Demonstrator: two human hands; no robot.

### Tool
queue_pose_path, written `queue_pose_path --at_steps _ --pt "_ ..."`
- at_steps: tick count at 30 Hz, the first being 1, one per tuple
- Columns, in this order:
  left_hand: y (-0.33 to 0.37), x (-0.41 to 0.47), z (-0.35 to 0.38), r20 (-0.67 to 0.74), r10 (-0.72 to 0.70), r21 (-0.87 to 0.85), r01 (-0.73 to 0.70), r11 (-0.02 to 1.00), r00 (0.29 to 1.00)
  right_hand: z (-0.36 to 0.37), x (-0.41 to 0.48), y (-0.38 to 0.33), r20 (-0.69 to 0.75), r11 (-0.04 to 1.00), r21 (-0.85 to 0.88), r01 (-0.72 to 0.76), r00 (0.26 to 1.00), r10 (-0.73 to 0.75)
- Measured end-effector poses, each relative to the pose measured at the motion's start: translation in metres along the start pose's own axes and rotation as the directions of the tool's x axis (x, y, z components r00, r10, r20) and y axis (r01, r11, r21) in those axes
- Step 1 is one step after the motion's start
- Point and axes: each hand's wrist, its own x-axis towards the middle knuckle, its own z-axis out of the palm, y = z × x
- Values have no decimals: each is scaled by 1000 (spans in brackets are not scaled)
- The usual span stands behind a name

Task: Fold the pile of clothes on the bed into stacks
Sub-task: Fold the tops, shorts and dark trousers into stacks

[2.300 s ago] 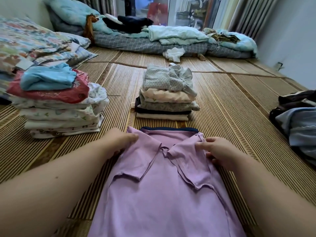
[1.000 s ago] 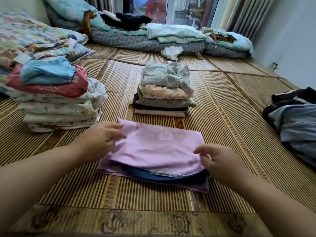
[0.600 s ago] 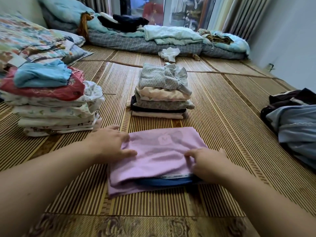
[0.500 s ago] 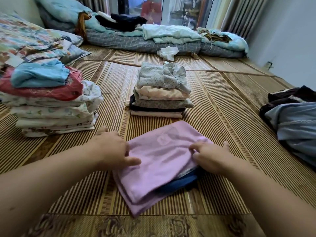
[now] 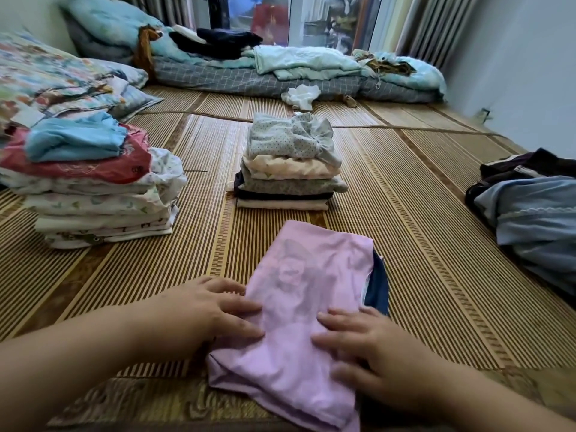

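Pressing on the folded lilac shirt (image 5: 307, 294): left hand (image 5: 215, 310) and right hand (image 5: 372, 349) are lying flat, fingers straight and spread; shirt is resting on woven mat (image 5: 414, 244).

surface: woven mat (image 5: 405, 219) | on it: folded pink shirt (image 5: 299, 307), left stack (image 5: 99, 201), middle stack (image 5: 290, 173), unfolded pile (image 5: 536, 219) right, bedding (image 5: 249, 79) far end

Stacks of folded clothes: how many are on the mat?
2. The left stack sits at the left edge; the middle stack lies straight beyond the pink shirt. The heap at the right edge looks unfolded and is cut off.
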Motion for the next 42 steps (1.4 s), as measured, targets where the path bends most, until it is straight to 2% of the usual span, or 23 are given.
queue_pose_path --at_steps 1,3,7,9,12,13,15,16,18,20,21,23,25,29,33,35,36,39,42 --pt "-1 0 2 46 1 32 -2 999 999 5 -8 -2 116 998 22 -52 992 49" --pt "-1 3 3 99 -9 17 8 1000 995 11 -17 -1 210 996 -35 -85 973 91" --pt "9 20 -3 78 -59 -16 60 998 995 7 -11 9 164 969 -166 -180 964 208" --pt "13 31 -4 -15 -74 28 75 997 997 -2 -7 17 105 948 -193 -252 956 275" --pt "21 47 -2 -239 -27 92 51 994 971 -8 -11 26 103 958 -71 -279 953 286" --pt "24 51 -2 -279 -40 54 57 997 959 -7 -13 26 120 962 -32 -272 954 273" --pt "30 58 -6 -343 -137 -198 71 978 929 -2 -15 25 107 967 -28 -255 961 257" --pt "31 61 -9 -348 -207 -374 67 925 914 1 -14 25 77 967 -54 -248 965 252" --pt "28 62 -16 -303 -328 -676 41 736 894 4 -13 24 15 965 -69 -252 967 253" --pt "24 61 -24 -274 -374 -833 -25 553 886 2 -13 23 -74 964 -1 -267 961 267" --pt "22 60 -27 -274 -380 -861 -49 507 884 -1 -13 22 -149 965 62 -256 953 262" --pt "19 59 -31 -250 -391 -880 -40 473 886 -6 -13 22 -301 965 185 -188 924 237" --pt "14 57 -34 -183 -368 -913 -19 407 912 -16 -10 17 -358 935 326 -142 897 261" --pt "11 38 -48 -56 -366 -996 -25 88 929 -43 2 12 -404 755 655 -36 827 390" --pt "1 42 -46 121 -555 -991 69 -113 823 -60 44 13 -258 503 858 -103 760 596" --pt "-1 50 -43 230 -617 -965 94 -246 752 -62 65 16 -135 384 904 -188 727 673" --pt "-3 54 -42 273 -641 -948 88 -305 718 -61 74 17 -84 360 903 -234 726 682" --pt "-8 64 -41 342 -683 -920 80 -385 646 -55 92 23 -37 410 846 -342 728 684" --pt "-13 73 -41 382 -713 -913 124 -388 588 -48 107 29 -120 518 733 -440 666 736"
